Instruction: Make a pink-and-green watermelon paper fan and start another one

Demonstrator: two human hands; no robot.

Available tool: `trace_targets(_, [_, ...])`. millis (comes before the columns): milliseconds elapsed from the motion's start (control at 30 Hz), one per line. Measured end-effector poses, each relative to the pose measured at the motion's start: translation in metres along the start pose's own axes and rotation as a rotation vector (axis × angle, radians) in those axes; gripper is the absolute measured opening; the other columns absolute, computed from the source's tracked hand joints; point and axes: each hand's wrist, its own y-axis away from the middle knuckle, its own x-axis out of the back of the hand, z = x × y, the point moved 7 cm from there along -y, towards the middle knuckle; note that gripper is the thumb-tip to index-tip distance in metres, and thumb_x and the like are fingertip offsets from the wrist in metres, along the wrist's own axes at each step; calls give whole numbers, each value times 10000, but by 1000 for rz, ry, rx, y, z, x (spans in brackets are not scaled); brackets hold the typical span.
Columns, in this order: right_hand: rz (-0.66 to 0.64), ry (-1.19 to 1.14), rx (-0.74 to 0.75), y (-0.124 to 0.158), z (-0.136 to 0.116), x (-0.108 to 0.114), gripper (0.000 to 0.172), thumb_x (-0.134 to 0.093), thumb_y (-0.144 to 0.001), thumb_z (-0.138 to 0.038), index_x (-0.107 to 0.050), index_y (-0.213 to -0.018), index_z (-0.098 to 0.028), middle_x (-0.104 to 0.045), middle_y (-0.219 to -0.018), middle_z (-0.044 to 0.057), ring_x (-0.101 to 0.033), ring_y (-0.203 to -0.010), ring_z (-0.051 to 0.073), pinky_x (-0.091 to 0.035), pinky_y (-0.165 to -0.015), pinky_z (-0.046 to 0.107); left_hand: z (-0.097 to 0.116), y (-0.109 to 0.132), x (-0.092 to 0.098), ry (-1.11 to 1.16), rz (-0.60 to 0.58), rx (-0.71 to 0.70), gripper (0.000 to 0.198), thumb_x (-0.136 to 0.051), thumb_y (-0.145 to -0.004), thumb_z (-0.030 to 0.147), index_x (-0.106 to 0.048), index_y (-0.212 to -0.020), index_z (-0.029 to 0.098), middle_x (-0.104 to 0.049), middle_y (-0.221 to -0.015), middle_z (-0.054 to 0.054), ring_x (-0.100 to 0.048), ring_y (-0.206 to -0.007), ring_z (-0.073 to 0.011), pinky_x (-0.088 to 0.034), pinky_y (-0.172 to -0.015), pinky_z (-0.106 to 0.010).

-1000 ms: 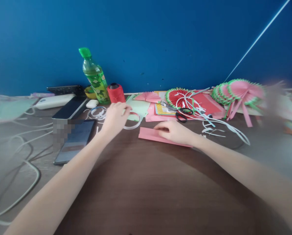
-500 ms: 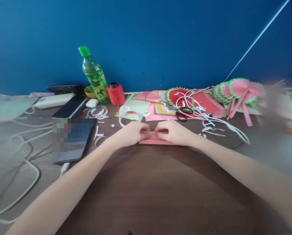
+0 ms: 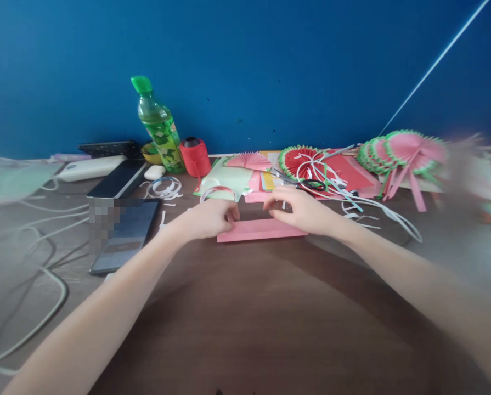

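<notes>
A folded strip of pink paper [image 3: 258, 230] lies flat on the brown table [image 3: 245, 318] in the middle of the view. My left hand [image 3: 207, 217] rests on its left end with the fingers curled and pressed onto the paper. At the right end my right hand [image 3: 300, 209] pinches the strip's far edge between thumb and fingers. Both forearms reach in from the bottom corners.
Behind the hands lie black scissors [image 3: 313, 185], white paper trimmings [image 3: 364, 211], red and pink pleated paper fans [image 3: 401, 151], a red thread spool [image 3: 195, 156] and a green bottle [image 3: 158, 126]. A dark tablet [image 3: 127, 233] and white cables [image 3: 43, 307] are at the left.
My left hand came back from the white rings at the left onto the pink strip. The strip was turned square to me, and the hands then moved apart along it.
</notes>
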Motion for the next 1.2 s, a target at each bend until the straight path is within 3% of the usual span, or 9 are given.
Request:
trace_targets(133, [-158, -15, -72, 4, 1, 2, 98, -518, -766, -220, -604, -751, -174, -611, -726, 16, -523, -651, 129, -376, -601, 243, 16, 4, 16, -4, 166, -90, 161, -510, -663, 188, -587, -803, 211, -609, -838, -12, -556, -788, -172, -395, -656, -260])
trace_targets(300, [-367, 22, -99, 12, 7, -13, 117, -567, -743, -277, -588, -816, -189, -624, -806, 20, -537, -657, 130, -356, -555, 235, 31, 7, -10, 41, -73, -83, 119, -527, -718, 261, -605, -792, 211, -623, -765, 6, -557, -683, -149, -375, -587, -245])
trace_targets(433, [-493, 54, -107, 16, 7, -22, 101, -579, -728, -286, -556, -738, -189, -604, -743, 6, -525, -625, 123, -331, -523, 228, 32, 9, -23, 6, -125, -50, 83, -550, -695, 254, -570, -752, 197, -609, -741, 2, -550, -671, -153, -356, -568, -244])
trace_targets(633, [-556, 117, -68, 20, 1, -23, 158, -605, -693, -319, -507, -713, -196, -561, -737, 2, -498, -649, 136, -320, -530, 235, 37, 13, -27, -62, -107, -18, 36, -515, -687, 192, -523, -722, 186, -580, -742, -3, -520, -652, -145, -326, -564, -248])
trace_targets(833, [-583, 123, -74, 21, 1, -21, 171, -509, -774, -336, -515, -690, -188, -567, -757, 28, -506, -640, 141, -337, -541, 246, 37, 15, -27, -1, -180, -3, 137, -605, -655, 281, -537, -731, 190, -572, -740, 16, -518, -649, -141, -329, -554, -244])
trace_targets(1000, [-578, 146, -31, 23, -4, -21, 121, -561, -745, -312, -542, -732, -193, -589, -796, 35, -535, -703, 160, -348, -570, 246, 37, 16, -26, 45, -228, -45, 98, -528, -723, 292, -565, -726, 201, -584, -716, 21, -528, -647, -138, -338, -543, -238])
trace_targets(1200, [-556, 108, -84, 28, -9, -25, 71, -568, -722, -226, -544, -783, -196, -609, -827, 31, -546, -693, 148, -351, -552, 231, 43, 22, -26, -90, -141, -53, 59, -562, -694, 227, -541, -729, 184, -608, -797, -12, -543, -701, -159, -338, -588, -252])
